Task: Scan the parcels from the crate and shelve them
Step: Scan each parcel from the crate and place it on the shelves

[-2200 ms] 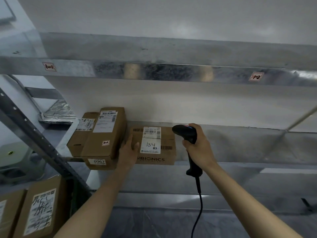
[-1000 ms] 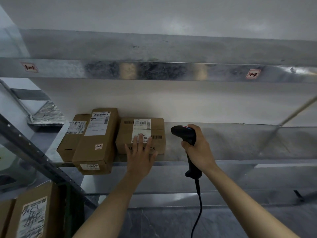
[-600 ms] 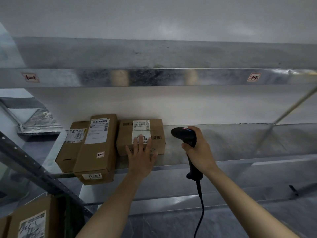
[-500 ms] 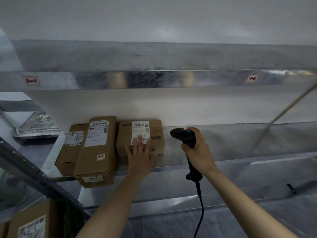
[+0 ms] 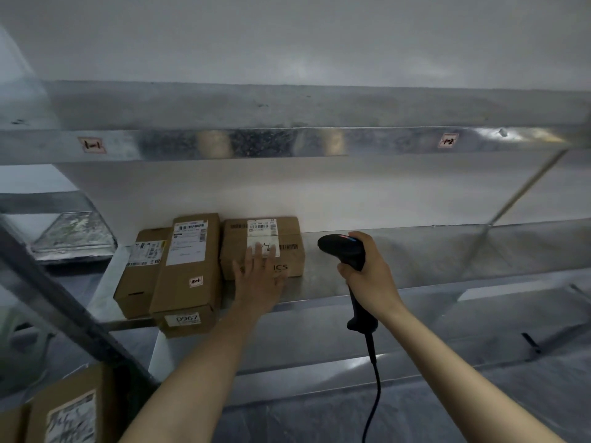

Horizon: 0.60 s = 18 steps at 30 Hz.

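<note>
Three brown cardboard parcels sit on the metal shelf (image 5: 447, 260). The right parcel (image 5: 289, 233) carries a white label and lies far back by the wall. My left hand (image 5: 259, 279) presses flat against its front face, fingers straight and spread. To its left lies a long parcel (image 5: 188, 266) marked 0967, overhanging the shelf's front edge. A smaller parcel (image 5: 139, 270) sits left of that. My right hand (image 5: 369, 273) grips a black corded barcode scanner (image 5: 347, 251), held upright over the shelf to the right of the parcels.
An upper shelf beam (image 5: 287, 142) with small tags runs overhead. A slanted metal upright (image 5: 64, 308) crosses the left side. More labelled cardboard parcels (image 5: 67, 410) stand at the bottom left. A lower shelf (image 5: 415, 334) lies beneath. The scanner cable (image 5: 374, 388) hangs down.
My left hand moved from the long parcel's side to the right parcel's front and pushed it back toward the wall. The scanner hand barely moved.
</note>
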Motion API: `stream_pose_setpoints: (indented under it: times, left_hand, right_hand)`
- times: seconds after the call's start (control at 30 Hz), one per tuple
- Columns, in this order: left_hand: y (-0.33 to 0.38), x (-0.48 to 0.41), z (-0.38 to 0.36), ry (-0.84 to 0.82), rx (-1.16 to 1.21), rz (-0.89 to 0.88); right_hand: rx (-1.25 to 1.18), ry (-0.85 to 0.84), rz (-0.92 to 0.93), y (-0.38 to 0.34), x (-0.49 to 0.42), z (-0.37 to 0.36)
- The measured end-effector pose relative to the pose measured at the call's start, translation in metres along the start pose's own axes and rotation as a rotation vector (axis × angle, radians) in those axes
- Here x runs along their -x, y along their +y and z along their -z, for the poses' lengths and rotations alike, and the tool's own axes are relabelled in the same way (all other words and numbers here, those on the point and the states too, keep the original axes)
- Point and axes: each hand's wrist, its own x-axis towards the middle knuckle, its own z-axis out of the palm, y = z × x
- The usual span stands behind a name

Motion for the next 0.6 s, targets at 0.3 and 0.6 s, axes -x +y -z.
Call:
stream_pose_setpoints:
  times: [0.3, 0.6]
  left_hand:
    - [0.001, 0.081, 0.018, 0.120, 0.092, 0.079]
    - [-0.012, 0.207, 0.049, 0.176, 0.083, 0.254]
  right_hand:
    - [-0.027, -0.053, 0.096, -0.018, 0.042, 0.014]
    - [-0.095, -0.168, 0.230, -0.044, 0.105, 0.015]
